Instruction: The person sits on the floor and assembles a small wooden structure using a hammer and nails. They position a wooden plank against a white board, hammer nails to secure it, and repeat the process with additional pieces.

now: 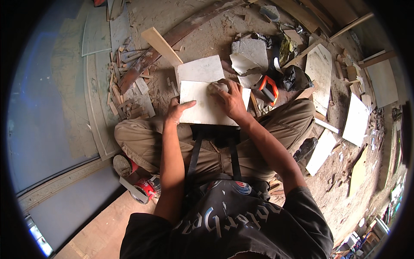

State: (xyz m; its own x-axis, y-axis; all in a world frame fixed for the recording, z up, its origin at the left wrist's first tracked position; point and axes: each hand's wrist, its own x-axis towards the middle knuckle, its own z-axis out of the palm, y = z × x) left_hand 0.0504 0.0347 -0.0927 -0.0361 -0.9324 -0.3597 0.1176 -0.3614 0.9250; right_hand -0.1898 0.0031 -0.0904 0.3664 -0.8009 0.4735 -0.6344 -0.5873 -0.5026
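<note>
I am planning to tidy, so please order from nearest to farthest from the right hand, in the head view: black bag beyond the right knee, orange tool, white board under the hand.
1. White board: directly under the right hand.
2. Orange tool: to the hand's right.
3. Black bag: farther right, past the tool.

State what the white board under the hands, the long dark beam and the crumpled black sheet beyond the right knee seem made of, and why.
White board: perhaps coated wood panel or stiff card; flat, matt, faintly smudged.
Dark beam: probably wood, from its plank shape; finish reddish-brown, worn, patchy.
Crumpled sheet: likely thin plastic, with shiny creases.
</note>
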